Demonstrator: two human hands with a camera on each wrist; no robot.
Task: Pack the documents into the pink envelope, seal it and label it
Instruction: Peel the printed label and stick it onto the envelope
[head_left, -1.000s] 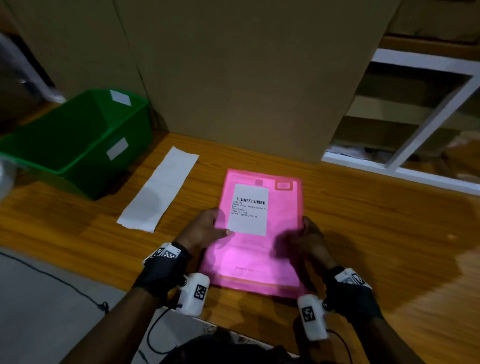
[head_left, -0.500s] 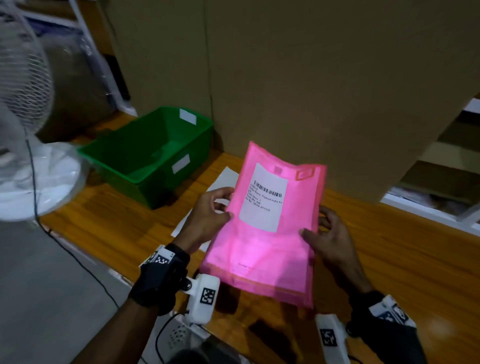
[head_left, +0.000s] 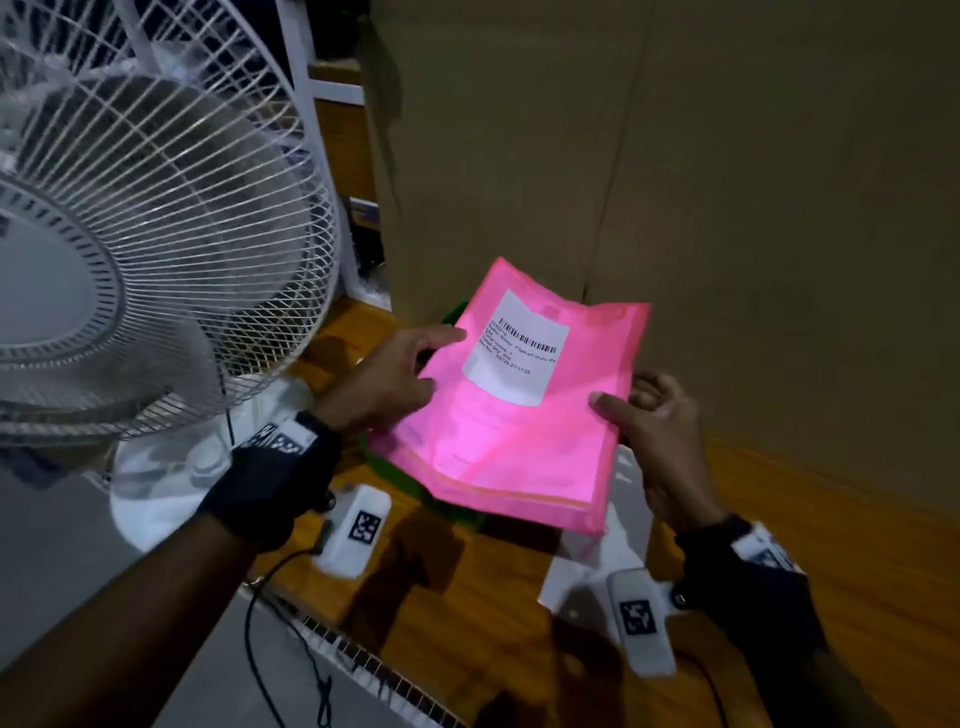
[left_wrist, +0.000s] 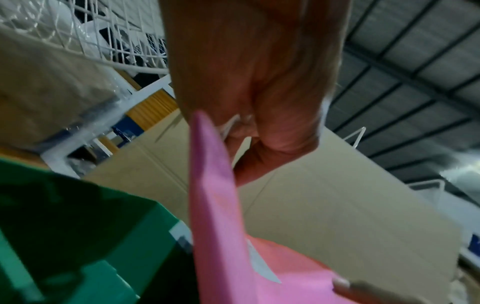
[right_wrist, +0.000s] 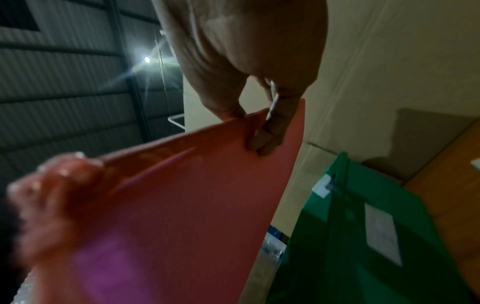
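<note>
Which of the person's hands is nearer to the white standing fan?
Left. The left hand grips the pink envelope's left edge, right beside the white standing fan. The right hand grips the envelope's opposite edge, farther from the fan.

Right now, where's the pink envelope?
In the head view the pink envelope is off the table, held between the left hand and right hand, above the green bin, right of the fan.

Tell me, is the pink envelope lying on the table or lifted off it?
Lifted: the left hand and right hand hold the pink envelope tilted above the table.
</note>
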